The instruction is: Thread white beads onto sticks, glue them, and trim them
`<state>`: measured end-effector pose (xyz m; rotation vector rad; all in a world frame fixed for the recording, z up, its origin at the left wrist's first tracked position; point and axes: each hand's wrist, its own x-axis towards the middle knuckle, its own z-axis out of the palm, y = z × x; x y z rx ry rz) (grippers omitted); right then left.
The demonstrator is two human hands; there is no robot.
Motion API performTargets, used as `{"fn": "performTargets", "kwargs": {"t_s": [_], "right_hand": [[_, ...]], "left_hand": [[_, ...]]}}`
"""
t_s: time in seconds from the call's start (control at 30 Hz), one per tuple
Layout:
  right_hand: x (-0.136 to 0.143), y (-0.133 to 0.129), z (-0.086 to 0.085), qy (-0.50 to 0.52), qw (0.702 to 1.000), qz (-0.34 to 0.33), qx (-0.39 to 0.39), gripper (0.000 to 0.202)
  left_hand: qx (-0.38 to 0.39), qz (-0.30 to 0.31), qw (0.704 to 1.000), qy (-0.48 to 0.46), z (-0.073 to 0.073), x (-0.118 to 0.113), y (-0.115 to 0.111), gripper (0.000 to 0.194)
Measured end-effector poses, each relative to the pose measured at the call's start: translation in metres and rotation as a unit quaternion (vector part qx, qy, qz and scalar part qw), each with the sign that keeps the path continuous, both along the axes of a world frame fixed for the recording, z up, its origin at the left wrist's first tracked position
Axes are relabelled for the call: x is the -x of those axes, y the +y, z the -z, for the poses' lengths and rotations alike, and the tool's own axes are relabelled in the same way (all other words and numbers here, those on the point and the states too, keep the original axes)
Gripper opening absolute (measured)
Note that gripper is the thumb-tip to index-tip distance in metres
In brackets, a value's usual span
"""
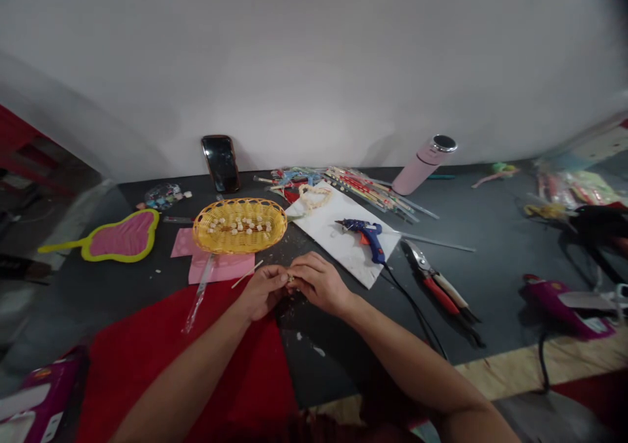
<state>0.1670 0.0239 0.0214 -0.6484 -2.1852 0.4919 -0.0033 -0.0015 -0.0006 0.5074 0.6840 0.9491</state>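
Observation:
My left hand [265, 290] and my right hand [321, 283] meet at the middle of the dark table, fingertips pinched around a tiny pale piece [290, 278] too small to name. Just behind them sits a yellow woven basket [279, 235] with several small whitish pieces inside. A thin pale stick [248, 273] lies by my left hand. Beyond my right hand, a blue glue gun [366, 230] rests on a white board [324, 224], its cord running toward the front edge. White scraps lie on the table below my hands.
Pliers [439, 289] lie at right, beneath a pink bottle [424, 165]. Bundled straws [363, 188] and a phone [220, 163] stand or lie by the wall. At left are a yellow-rimmed pink paddle [122, 237], pink sheets [220, 269] and red cloth [196, 358].

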Motion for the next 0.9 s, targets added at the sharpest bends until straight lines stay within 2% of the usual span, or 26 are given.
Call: {"fn": "performTargets", "kwargs": {"t_s": [0.9], "right_hand": [[-0.0010,-0.0017,-0.0004,-0.007,1.000,0.012,0.023,0.015]], "left_hand": [[-0.008,0.000,1.000,0.002,0.0009,0.0015,-0.0011,0.018]]}}
